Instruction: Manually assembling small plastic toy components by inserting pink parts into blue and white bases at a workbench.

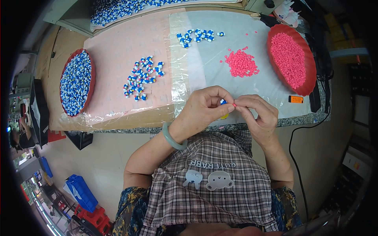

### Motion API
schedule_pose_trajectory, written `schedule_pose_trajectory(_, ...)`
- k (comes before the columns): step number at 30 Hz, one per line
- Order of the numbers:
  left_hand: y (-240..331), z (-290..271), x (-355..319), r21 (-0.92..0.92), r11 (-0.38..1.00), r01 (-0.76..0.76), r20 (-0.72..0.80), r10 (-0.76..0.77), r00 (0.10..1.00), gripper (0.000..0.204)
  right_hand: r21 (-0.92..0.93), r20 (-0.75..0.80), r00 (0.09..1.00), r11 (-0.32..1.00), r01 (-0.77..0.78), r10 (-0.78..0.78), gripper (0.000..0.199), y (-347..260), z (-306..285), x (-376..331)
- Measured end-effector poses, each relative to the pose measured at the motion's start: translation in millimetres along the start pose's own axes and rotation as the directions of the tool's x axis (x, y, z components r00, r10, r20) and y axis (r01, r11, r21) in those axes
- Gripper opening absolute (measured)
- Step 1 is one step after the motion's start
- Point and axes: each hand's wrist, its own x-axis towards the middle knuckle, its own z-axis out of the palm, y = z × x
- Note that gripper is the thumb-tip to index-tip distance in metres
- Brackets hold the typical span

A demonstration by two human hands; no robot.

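At the near edge of the table my left hand (201,109) pinches a small blue-and-white figurine (223,102) between thumb and fingers. My right hand (260,115) is closed at the fingertips on a tiny pink piece (235,105), which is right beside the figurine; whether the two touch I cannot tell. Something yellow (224,116) shows just below my left fingertips, mostly hidden. Ahead of my right hand lies a loose heap of pink pieces (241,63). Left of my hands is a scatter of figurines (138,79), some with pink spots.
A red dish (310,69) of pink pieces stands at the right, another red dish (93,74) of figurines at the left. More figurines (202,35) lie farther back, below a full tray (118,13). An orange-and-black box (295,99) and a black cable (292,145) are at the right.
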Motion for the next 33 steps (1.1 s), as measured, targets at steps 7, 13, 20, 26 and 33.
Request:
schedule_pose_trajectory(7, 0, 3, -1, 0.019, 0.999, -0.041, -0.039, 0.042, 0.998, 0.011, 0.133, 0.006, 0.989, 0.98, -0.148, 0.148, 0.017, -1, 3, -2)
schedule_pose_trajectory(13, 6, -1, -3, 0.182, 0.983, 0.004, -0.002, -0.004, 1.0, 0.012, 0.015, 0.013, 1.0, 1.0, 0.0, 0.0, 0.017, 2, 1, -1)
schedule_pose_trajectory(20, 5, -1, -3, 0.005, 0.997, 0.082, 0.018, -0.082, 0.996, 0.012, -0.065, -0.01, 0.987, 0.985, 0.159, -0.16, 0.02, 6, 3, 0)
schedule_pose_trajectory(26, 4, -4, -3, 0.0, 0.994, 0.105, 0.049, -0.105, 0.993, 0.015, 0.051, 0.02, 0.998, 0.997, 0.059, -0.06, 0.018, 4, 1, -1)
schedule_pose_trajectory(33, 6, -7, -4, -0.01, 0.993, 0.116, 0.093, -0.115, 0.989, 0.017, 0.12, 0.059, 0.998, 0.993, -0.018, 0.011, 0.016, 7, 0, -4)
